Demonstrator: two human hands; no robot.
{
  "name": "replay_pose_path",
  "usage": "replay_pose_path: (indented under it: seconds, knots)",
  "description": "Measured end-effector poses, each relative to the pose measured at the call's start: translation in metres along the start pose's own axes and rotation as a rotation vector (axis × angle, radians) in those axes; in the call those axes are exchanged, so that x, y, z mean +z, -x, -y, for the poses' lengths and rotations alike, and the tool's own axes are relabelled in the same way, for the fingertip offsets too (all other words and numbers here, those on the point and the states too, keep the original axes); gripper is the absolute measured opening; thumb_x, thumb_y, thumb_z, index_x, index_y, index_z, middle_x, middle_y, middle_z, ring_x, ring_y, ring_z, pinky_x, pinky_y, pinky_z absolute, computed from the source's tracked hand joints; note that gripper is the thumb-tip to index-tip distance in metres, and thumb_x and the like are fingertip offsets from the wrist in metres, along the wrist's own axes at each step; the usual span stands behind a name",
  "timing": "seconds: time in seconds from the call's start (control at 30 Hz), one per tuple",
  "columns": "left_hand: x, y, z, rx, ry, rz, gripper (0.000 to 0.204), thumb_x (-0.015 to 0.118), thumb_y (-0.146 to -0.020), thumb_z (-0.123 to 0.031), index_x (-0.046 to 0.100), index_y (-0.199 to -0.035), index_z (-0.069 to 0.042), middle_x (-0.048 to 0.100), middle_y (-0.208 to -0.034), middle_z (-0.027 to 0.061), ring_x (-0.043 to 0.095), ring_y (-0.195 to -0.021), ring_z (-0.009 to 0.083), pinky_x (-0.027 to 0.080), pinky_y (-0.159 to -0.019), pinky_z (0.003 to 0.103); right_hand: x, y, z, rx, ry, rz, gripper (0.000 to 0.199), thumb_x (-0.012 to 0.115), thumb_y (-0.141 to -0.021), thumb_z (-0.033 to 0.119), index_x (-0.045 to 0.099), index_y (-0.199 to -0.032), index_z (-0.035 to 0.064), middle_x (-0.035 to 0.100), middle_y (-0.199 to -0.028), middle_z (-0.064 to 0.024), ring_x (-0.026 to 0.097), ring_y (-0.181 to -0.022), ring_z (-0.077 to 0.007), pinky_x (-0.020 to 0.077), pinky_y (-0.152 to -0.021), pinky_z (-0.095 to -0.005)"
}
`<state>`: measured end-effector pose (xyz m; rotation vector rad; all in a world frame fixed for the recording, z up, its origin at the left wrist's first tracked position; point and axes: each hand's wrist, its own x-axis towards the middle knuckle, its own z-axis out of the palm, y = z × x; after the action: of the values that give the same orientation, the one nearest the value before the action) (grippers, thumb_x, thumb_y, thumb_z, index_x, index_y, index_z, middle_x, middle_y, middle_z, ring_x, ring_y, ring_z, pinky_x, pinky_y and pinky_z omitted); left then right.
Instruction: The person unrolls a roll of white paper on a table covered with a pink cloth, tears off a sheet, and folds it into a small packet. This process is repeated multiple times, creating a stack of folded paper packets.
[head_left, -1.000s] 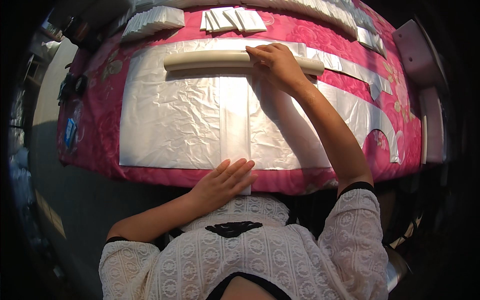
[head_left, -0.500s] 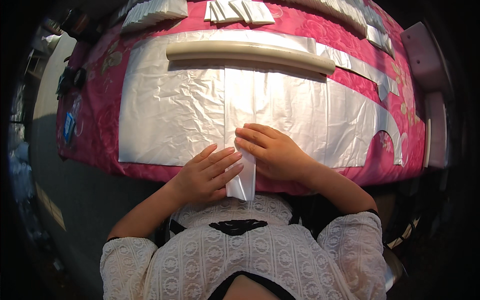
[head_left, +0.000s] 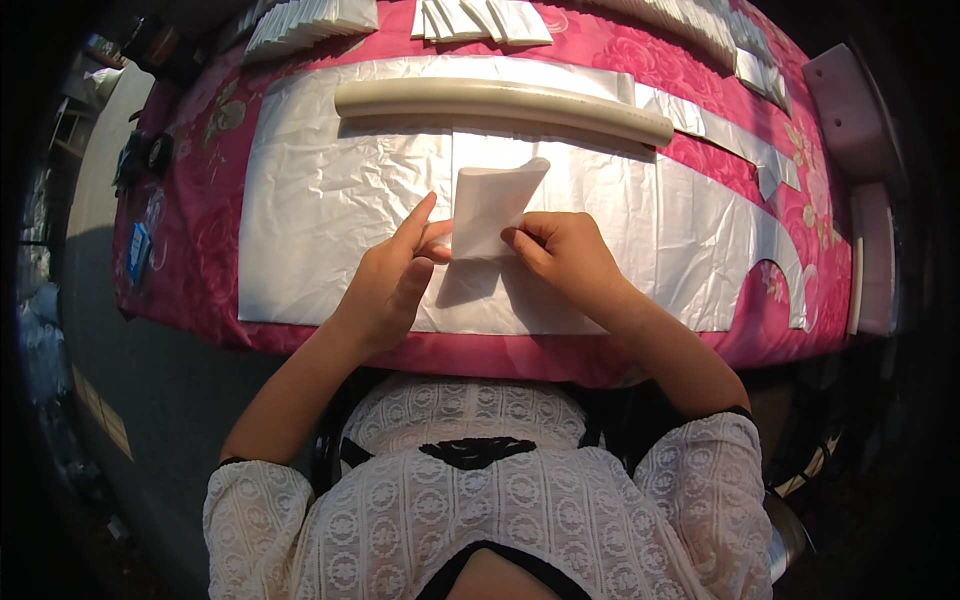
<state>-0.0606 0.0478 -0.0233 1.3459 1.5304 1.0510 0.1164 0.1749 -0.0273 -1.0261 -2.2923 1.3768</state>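
Observation:
Lifted off the table, a white plastic bag is folded over into a short strip, its upper end looped and slanting right. The thumb and fingers of my right hand pinch its lower right edge. Beside its left edge is my left hand, open with fingers spread; some fingertips are at the edge, and whether they touch it I cannot tell. Beneath both hands lie flat, wrinkled white plastic bags with curved handle cut-outs on the right. A cream-coloured tube rests across their far part.
A pink flowered cloth covers the table. Along the far side are folded white bags, with a fanned row at the left and a small group in the middle. A small blue packet lies near the left edge. Pink padded blocks stand at right.
The folded strip has come up off the flat bags and away from me, now pinched by my right hand. My left hand has moved forward and left, its fingers spreading.

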Motion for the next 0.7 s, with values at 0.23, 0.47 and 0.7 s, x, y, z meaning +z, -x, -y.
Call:
replay_pose_path:
  seconds: [0.23,0.47,0.7]
  knots:
    - [0.024,-0.001,0.007,0.379,-0.779,0.010,0.073,0.048,-0.085,-0.044,0.030,-0.132,0.008,0.034,-0.136,0.0256,0.035,-0.126,0.0365,0.028,-0.103,0.044,-0.012,-0.029,0.004,0.338,-0.064,0.209,0.030,0.059,-0.081,0.023,0.066,-0.072,-0.0042,0.060,-0.056,-0.0113,0.058,-0.051,-0.0185,0.0463,-0.055,-0.0292]
    - [0.035,0.002,0.007,0.291,-0.908,0.092,0.072,0.060,-0.077,-0.031,0.034,-0.130,0.008,0.033,-0.137,0.0242,0.031,-0.129,0.0343,0.025,-0.105,0.044,0.005,0.002,0.003,-0.157,0.537,-0.189,0.051,0.071,-0.071,0.022,0.054,-0.113,-0.0003,0.056,-0.112,-0.0191,0.055,-0.099,-0.0260,0.0464,-0.077,-0.0333]
    - [0.023,-0.014,0.013,0.520,-0.780,-0.107,0.034,0.066,-0.070,-0.008,0.059,-0.101,0.002,0.060,-0.107,0.0163,0.059,-0.099,0.0296,0.048,-0.084,0.036,-0.015,-0.032,-0.026,-0.708,0.586,0.078,0.057,0.070,-0.070,0.028,0.051,-0.117,0.0027,0.049,-0.126,-0.0121,0.044,-0.119,-0.0281,0.0385,-0.098,-0.0361]
